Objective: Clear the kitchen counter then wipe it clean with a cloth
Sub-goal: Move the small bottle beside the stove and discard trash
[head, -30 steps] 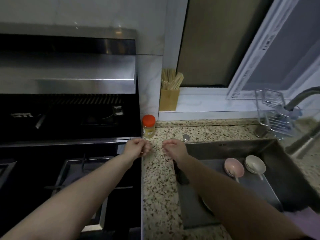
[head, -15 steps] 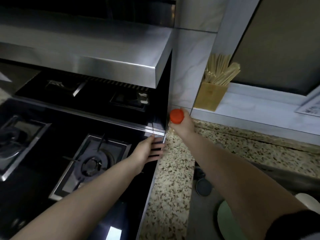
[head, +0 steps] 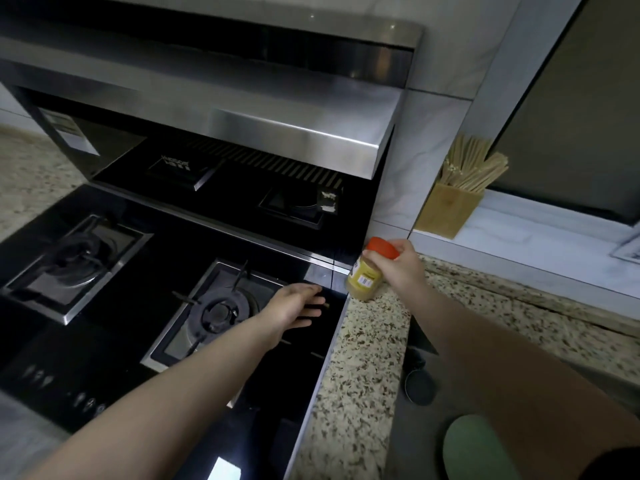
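Right hand [head: 403,268] grips tilted jar [head: 367,275], lid up-right.

Home kitchen. Black glass gas hob [head: 145,306] with two burners, steel range hood [head: 242,109] over it, speckled granite counter [head: 360,368] beside the hob, sink [head: 426,393] with a green dish [head: 474,448] in it, wooden chopstick holder [head: 450,209] on the tiled sill.

Green plate [head: 474,445] cut off by bottom edge.
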Demonstrator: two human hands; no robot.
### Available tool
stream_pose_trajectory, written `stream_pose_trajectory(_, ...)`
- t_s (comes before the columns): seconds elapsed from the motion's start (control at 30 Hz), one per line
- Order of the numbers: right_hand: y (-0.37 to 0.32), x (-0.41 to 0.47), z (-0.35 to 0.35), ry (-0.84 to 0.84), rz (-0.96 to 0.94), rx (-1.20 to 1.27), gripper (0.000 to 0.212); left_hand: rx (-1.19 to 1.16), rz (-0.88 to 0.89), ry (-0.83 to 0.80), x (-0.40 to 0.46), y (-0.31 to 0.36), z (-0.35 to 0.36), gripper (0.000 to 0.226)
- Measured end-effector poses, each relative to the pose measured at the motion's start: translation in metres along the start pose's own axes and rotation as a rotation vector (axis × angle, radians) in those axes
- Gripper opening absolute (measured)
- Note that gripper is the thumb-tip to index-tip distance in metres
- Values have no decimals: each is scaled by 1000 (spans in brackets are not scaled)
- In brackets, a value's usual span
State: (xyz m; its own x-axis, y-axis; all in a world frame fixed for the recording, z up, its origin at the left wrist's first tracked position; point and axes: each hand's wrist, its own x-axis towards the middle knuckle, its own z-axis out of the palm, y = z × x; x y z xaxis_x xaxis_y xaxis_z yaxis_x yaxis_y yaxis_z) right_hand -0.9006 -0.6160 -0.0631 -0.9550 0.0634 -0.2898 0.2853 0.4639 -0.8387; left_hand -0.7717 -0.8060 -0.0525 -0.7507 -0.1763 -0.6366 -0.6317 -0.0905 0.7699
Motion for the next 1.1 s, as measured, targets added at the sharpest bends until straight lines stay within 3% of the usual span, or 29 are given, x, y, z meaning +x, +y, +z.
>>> stream_pose_trajectory(0.13,-23,-39,4,-179,-39,91,56,17,38,5,-22,-11,-21,27)
stream_pose_trajectory(0.23,-47,-80,24,-302,-87,114,45,29,92,-16,-49,-20,-48,41)
stream_pose_trajectory(0.47,-107,-203,134,-550,-156,151,26,-5,208,-43,-139,-63,-163,56)
stream_pose_trajectory(0.83,-187,-374,331,-934,-272,187,47,67,275,371,-270,-132,-372,60)
stream_pose_trajectory(1.1,-237,-431,447,-1125,-271,181,41,64,297,639,-298,-161,-485,54)
